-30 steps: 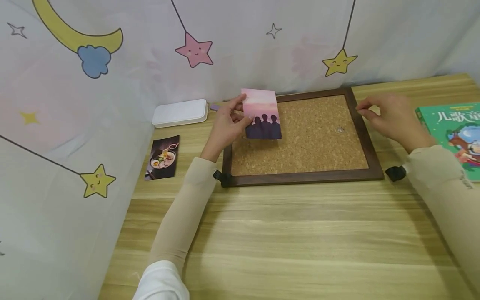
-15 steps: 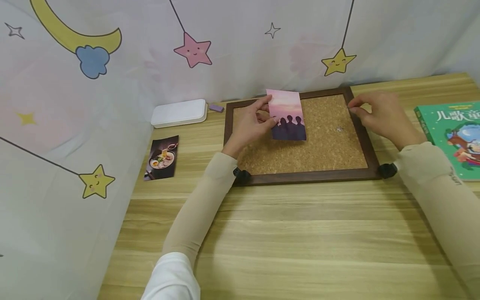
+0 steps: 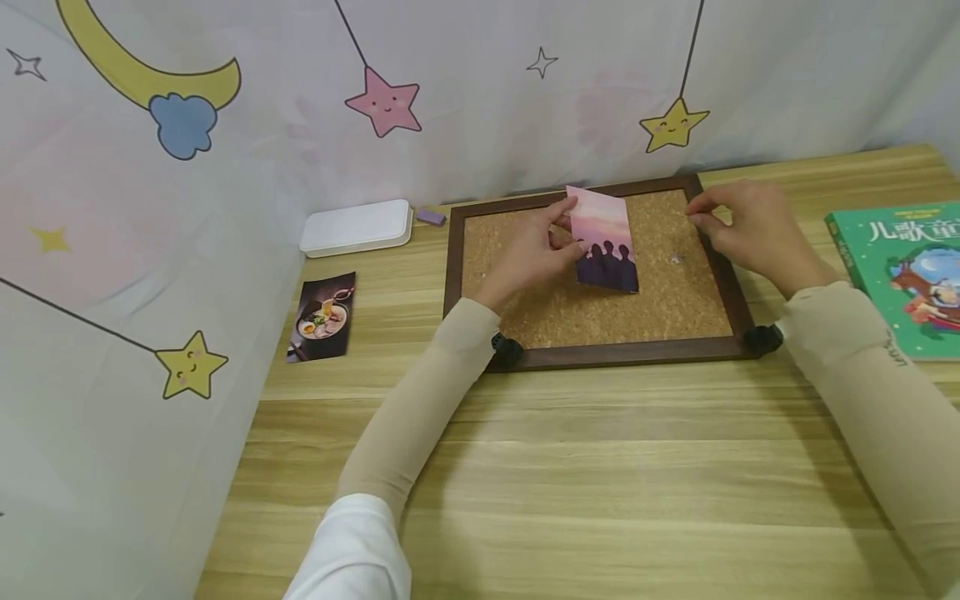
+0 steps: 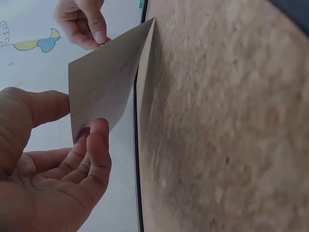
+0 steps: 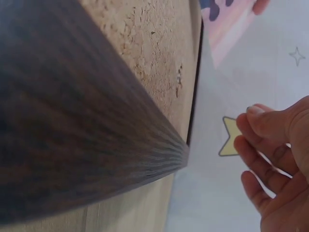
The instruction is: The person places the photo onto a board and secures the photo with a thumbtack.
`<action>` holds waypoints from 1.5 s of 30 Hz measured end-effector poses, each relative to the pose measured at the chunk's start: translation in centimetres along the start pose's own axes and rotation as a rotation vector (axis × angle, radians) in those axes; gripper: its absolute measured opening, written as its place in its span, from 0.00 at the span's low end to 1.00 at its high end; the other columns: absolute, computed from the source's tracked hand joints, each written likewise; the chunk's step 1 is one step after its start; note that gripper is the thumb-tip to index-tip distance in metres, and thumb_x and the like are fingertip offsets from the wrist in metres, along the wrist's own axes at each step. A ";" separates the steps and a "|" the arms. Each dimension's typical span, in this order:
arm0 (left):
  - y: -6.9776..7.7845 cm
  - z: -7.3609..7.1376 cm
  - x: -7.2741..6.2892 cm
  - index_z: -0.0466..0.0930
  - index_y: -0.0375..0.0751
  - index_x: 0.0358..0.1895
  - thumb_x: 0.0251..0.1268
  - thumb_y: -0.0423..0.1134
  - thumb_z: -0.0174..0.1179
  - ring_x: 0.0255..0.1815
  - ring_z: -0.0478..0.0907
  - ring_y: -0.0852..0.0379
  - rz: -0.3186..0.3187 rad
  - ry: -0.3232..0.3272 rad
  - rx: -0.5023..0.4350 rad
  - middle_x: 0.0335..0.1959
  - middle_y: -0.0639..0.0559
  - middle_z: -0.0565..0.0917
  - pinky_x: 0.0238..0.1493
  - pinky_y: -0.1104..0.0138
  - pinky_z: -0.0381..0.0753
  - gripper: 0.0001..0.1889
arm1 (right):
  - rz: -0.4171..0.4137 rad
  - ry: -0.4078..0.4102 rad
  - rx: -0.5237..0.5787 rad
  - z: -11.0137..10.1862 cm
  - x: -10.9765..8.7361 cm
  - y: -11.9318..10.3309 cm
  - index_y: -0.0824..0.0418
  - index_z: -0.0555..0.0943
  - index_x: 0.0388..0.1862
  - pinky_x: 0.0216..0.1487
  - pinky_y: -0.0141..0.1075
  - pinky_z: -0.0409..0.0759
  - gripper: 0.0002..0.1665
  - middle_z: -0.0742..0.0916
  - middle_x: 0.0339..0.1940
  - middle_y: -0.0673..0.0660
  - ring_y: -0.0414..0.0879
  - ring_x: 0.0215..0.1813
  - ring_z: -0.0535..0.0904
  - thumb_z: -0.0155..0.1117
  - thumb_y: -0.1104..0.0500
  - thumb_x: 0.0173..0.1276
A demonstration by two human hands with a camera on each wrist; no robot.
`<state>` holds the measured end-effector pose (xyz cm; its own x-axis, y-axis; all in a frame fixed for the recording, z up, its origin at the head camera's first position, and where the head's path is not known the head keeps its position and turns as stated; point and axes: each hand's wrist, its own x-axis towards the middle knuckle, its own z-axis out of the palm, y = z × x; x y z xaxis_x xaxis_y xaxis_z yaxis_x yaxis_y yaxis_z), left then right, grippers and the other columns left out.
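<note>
My left hand [image 3: 528, 257] pinches a photo [image 3: 603, 221] by its left edge, with a pink sky and dark silhouettes on it. The photo is tilted over the framed cork board [image 3: 652, 312]; in the left wrist view its plain back [image 4: 104, 82] shows, one corner close to or touching the cork. My right hand [image 3: 753, 229] is at the board's right frame, thumb and forefinger together. In the left wrist view a tiny shiny pin-like object [image 4: 103, 44] shows at its fingertips. A small shiny cluster [image 3: 677, 259] lies on the cork, too small to make out.
A ramen photo [image 3: 322, 317] lies on the table left of the board. Behind it are a white case [image 3: 356, 227] and a small purple block [image 3: 431, 217]. A green book [image 3: 900, 283] lies at the right. A printed curtain [image 3: 480, 100] hangs behind the table.
My left hand has carried the photo rightward across the board, and the photo has turned and tilted more. The right hand has shifted slightly left onto the frame's inner edge.
</note>
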<state>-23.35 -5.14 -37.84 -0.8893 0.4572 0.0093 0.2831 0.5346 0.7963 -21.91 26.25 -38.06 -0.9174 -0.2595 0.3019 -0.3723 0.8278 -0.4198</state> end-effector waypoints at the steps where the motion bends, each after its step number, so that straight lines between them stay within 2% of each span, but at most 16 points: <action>1: 0.1 0.2 0.2 0.61 0.41 0.85 0.75 0.38 0.67 0.48 0.88 0.50 0.002 -0.008 0.012 0.65 0.39 0.83 0.42 0.72 0.80 0.40 | 0.000 0.002 0.000 0.0 0.0 0.0 0.65 0.91 0.47 0.38 0.40 0.63 0.10 0.94 0.46 0.69 0.51 0.28 0.69 0.64 0.64 0.77; 7: 0.3 1.2 0.8 0.59 0.37 0.86 0.76 0.39 0.67 0.50 0.87 0.51 -0.038 -0.071 0.063 0.63 0.39 0.84 0.44 0.70 0.81 0.40 | -0.002 0.007 0.011 0.2 0.1 0.2 0.66 0.91 0.48 0.41 0.43 0.64 0.10 0.93 0.47 0.69 0.53 0.31 0.72 0.65 0.64 0.77; 11: 0.5 1.8 1.0 0.59 0.34 0.85 0.76 0.40 0.67 0.52 0.87 0.52 -0.042 -0.113 0.145 0.59 0.41 0.87 0.46 0.69 0.82 0.41 | -0.008 0.008 0.012 0.2 0.0 0.4 0.67 0.91 0.47 0.42 0.45 0.65 0.09 0.93 0.46 0.70 0.56 0.35 0.75 0.66 0.65 0.77; 16: 0.8 2.2 1.4 0.61 0.34 0.84 0.76 0.42 0.67 0.46 0.84 0.55 -0.053 -0.150 0.236 0.52 0.44 0.89 0.48 0.68 0.80 0.40 | 0.011 -0.005 0.016 0.1 0.0 0.4 0.67 0.90 0.48 0.43 0.46 0.66 0.10 0.93 0.47 0.70 0.55 0.35 0.74 0.65 0.64 0.77; 21: 1.3 2.6 1.8 0.69 0.37 0.80 0.76 0.44 0.68 0.38 0.77 0.57 -0.066 -0.182 0.338 0.42 0.48 0.87 0.41 0.69 0.74 0.35 | 0.013 -0.015 0.011 0.0 0.0 0.6 0.67 0.90 0.49 0.42 0.45 0.65 0.10 0.93 0.48 0.70 0.54 0.35 0.74 0.65 0.64 0.78; 25: 1.5 3.0 2.1 0.79 0.36 0.69 0.74 0.46 0.69 0.35 0.73 0.57 -0.048 -0.192 0.412 0.35 0.51 0.82 0.38 0.70 0.68 0.27 | 0.009 -0.010 0.011 0.0 -0.1 0.5 0.66 0.91 0.49 0.40 0.42 0.63 0.10 0.93 0.48 0.69 0.53 0.32 0.72 0.65 0.64 0.77; 27: 1.6 3.1 2.3 0.81 0.37 0.65 0.74 0.47 0.69 0.34 0.72 0.57 -0.043 -0.195 0.435 0.33 0.52 0.80 0.38 0.71 0.67 0.24 | 0.006 -0.008 0.011 0.0 -0.1 0.5 0.66 0.91 0.48 0.40 0.42 0.63 0.10 0.93 0.47 0.69 0.53 0.33 0.72 0.65 0.64 0.77; 31: 1.7 3.4 2.6 0.81 0.39 0.59 0.74 0.48 0.69 0.36 0.71 0.57 -0.053 -0.207 0.455 0.34 0.52 0.77 0.38 0.70 0.65 0.20 | -0.002 -0.007 0.010 0.0 -0.1 0.6 0.66 0.91 0.48 0.42 0.43 0.63 0.10 0.93 0.47 0.69 0.54 0.33 0.74 0.65 0.65 0.77; 39: 1.6 3.6 2.9 0.81 0.39 0.57 0.74 0.47 0.69 0.39 0.71 0.55 -0.076 -0.230 0.441 0.35 0.52 0.74 0.39 0.69 0.65 0.19 | 0.009 -0.023 0.017 -0.2 0.0 0.8 0.67 0.90 0.49 0.43 0.46 0.64 0.11 0.93 0.49 0.70 0.55 0.35 0.74 0.64 0.64 0.78; 45: 2.0 3.6 2.9 0.80 0.37 0.67 0.74 0.47 0.69 0.40 0.69 0.55 -0.093 -0.244 0.430 0.34 0.51 0.73 0.40 0.68 0.64 0.25 | 0.029 -0.043 0.015 -0.4 0.2 0.8 0.67 0.90 0.51 0.43 0.47 0.65 0.12 0.92 0.50 0.70 0.56 0.36 0.75 0.62 0.63 0.79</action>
<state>-24.08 -0.22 -38.38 -0.8222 0.5196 -0.2325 0.3752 0.8019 0.4650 -22.37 27.07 -38.00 -0.9329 -0.2566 0.2527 -0.3471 0.8278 -0.4407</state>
